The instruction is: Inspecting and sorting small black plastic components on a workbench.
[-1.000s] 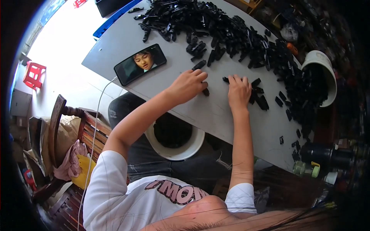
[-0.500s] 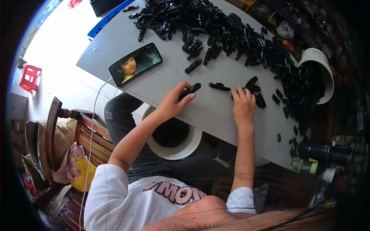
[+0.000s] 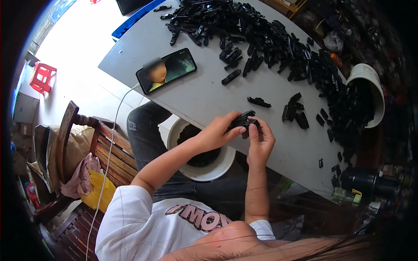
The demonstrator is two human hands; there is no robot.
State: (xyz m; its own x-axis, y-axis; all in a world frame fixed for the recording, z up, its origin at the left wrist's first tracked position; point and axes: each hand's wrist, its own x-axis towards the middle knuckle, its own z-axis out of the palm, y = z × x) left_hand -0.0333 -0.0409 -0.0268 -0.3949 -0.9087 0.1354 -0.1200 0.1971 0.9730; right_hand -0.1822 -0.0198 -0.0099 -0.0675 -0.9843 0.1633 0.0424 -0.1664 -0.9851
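My left hand (image 3: 220, 131) is closed around a black plastic part (image 3: 242, 117) above the table's near edge. My right hand (image 3: 260, 142) meets it there, pinching a small black piece (image 3: 254, 123) against the part's end. Fingers partly hide both pieces, so I cannot tell whether they are joined. Beyond my hands lies a single long black part (image 3: 259, 102). A loose group of black parts (image 3: 292, 111) rests to the right of it.
A large heap of black parts (image 3: 244, 26) curves along the table's far side toward a tipped white bucket (image 3: 379, 102). A phone (image 3: 185, 66) with a charging cable (image 3: 114, 135) lies at left. Below the table edge stands a white bucket (image 3: 228, 162) holding dark contents. A wooden chair (image 3: 114, 141) is at left.
My right hand has left the loose group on the table and come in to my left hand with a small black piece. My left hand has moved slightly right, still holding its part.
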